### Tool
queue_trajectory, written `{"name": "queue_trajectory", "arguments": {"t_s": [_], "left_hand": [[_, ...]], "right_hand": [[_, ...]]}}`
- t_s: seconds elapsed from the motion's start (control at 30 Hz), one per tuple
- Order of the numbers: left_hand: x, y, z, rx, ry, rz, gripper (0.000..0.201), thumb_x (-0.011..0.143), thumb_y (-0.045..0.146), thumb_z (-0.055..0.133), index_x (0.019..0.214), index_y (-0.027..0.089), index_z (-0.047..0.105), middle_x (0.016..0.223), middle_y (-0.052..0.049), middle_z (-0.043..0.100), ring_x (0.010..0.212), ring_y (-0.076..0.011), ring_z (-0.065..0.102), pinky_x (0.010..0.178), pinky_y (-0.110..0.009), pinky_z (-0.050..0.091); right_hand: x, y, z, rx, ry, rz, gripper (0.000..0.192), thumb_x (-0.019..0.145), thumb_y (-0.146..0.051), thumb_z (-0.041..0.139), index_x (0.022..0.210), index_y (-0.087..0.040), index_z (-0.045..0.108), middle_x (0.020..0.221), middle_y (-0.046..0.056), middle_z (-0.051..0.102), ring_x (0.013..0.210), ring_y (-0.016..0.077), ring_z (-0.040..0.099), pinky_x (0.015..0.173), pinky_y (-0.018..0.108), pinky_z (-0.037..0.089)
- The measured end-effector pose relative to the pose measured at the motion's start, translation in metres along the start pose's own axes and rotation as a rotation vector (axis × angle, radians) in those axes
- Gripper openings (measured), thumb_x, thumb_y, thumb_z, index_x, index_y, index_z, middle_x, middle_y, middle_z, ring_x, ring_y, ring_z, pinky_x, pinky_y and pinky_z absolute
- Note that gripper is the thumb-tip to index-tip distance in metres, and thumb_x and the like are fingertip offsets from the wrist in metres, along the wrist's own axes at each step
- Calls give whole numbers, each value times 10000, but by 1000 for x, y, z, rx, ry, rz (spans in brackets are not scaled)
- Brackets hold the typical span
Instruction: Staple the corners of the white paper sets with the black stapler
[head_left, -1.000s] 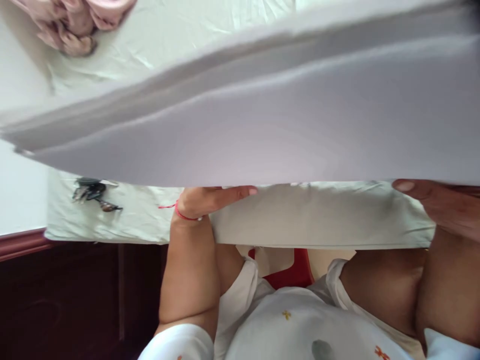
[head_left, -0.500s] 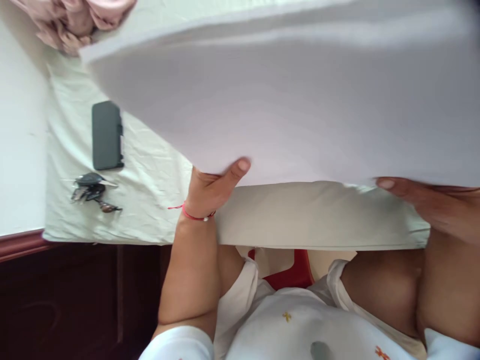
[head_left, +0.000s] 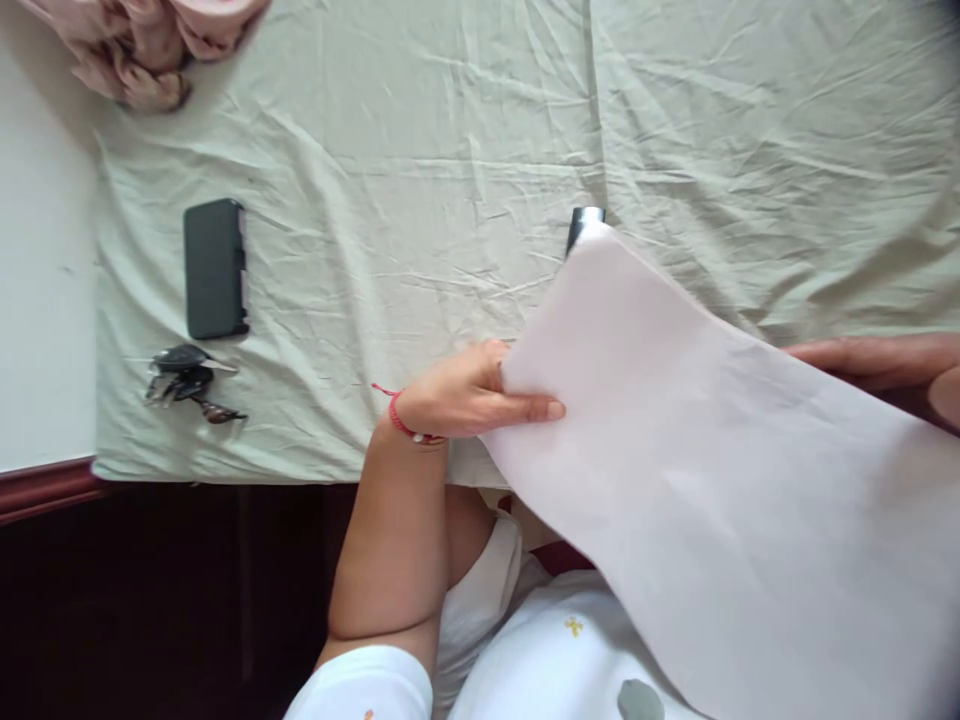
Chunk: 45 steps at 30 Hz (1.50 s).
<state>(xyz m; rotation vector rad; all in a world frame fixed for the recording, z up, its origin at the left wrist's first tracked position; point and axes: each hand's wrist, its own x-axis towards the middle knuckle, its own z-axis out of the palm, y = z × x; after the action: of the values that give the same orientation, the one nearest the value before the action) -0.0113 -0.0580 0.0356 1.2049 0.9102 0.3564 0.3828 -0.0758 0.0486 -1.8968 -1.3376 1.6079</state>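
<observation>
We see the left hand (head_left: 480, 400) pinching the near left edge of a large white sheet of paper (head_left: 697, 480), thumb on top, red thread at the wrist. The right hand (head_left: 892, 365) lies along the sheet's far right edge; we cannot tell its grip. The sheet tilts over the lap and table edge. A wrinkled pale green cloth (head_left: 420, 150) covers the table. On it lie a dark phone (head_left: 215, 268), keys (head_left: 187, 383), pink fabric (head_left: 150, 45), and a dark object (head_left: 583, 220) half hidden behind the sheet's corner.
</observation>
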Motion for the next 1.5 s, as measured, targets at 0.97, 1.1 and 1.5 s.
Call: {"name": "queue_trajectory", "arguments": {"t_s": [0.97,1.1,1.5], "left_hand": [[7,9,3,267,70,-78,242,959,330,649,770,183,610,594,33,573,526,-109,584,490,-209,424],[10,10,7,224,116,-98,174,946,314,666,825,188,672,625,42,599,513,-108,604,488,-213,480],[25,-11,15,254,724,320,482,857,458,871,1254,240,705,845,-26,759,602,-110,613,507,-224,482]], "right_hand": [[15,7,-1,-72,-226,445,1156,544,-878,764,1474,-240,513,1095,107,689,759,245,687,576,355,559],[14,-3,6,-161,-104,316,1180,535,-958,707,1434,-204,587,1112,111,691,742,191,677,556,281,537],[-2,-10,13,129,132,596,1106,478,-691,846,1485,-309,595,1310,101,653,789,298,696,597,398,547]]}}
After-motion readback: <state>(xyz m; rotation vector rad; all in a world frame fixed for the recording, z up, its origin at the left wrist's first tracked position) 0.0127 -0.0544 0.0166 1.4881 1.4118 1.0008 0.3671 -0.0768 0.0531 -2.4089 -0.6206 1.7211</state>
